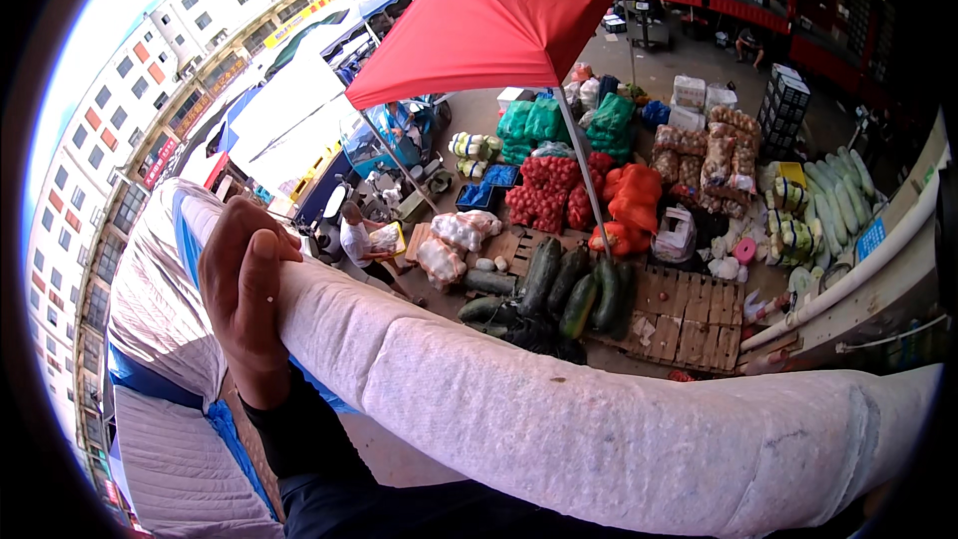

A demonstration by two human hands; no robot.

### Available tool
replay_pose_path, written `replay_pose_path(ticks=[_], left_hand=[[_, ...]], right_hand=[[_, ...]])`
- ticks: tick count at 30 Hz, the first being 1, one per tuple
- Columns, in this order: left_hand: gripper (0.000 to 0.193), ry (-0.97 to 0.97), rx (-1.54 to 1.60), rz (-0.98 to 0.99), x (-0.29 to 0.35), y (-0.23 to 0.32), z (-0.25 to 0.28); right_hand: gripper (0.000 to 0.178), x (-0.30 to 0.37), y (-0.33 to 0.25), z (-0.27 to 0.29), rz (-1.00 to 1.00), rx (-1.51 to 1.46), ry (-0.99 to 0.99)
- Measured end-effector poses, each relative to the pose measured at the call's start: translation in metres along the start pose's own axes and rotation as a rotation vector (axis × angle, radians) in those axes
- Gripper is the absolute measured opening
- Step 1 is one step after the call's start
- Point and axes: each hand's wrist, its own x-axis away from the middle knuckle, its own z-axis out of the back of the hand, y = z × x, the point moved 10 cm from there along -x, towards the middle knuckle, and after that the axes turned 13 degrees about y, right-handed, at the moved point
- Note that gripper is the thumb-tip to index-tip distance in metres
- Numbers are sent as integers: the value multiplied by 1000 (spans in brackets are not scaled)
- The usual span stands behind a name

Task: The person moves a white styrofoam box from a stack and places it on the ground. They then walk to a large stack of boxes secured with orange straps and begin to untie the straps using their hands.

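Note:
A long roll of white padded quilt (559,419) stretches across my front, from the upper left to the right edge. My left hand (244,294) is closed over its left end, thumb pressed on the near side and fingers folded over the top. Beneath the roll at the lower right only a small dark brownish patch shows, perhaps part of my right hand; its fingers are hidden. Left of my left hand lies a bulging quilted cover (165,289) with blue edging. Below it is a flatter grey-white quilted pad (170,459), also blue-edged.
I look down from a height onto a market yard. Below stand a red canopy (489,25), large dark green gourds (539,274), red mesh sacks (544,190), wooden pallets (689,314) and pale long gourds (838,195). A person (354,240) stands there holding something. A white pipe (848,284) runs along the right.

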Motion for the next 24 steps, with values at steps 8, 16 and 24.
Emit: replay_pose_path(ticks=[8, 16, 24], left_hand=[[43, -8, -2, 17, 5, -1, 0], [39, -21, -25, 41, 14, -9, 6], [38, 0, 10, 86, 13, -9, 1]], right_hand=[[62, 15, 2, -17, -24, -14, -144], [55, 30, -9, -34, -17, -34, -266], [49, 16, -19, -20, 49, 71, -395]])
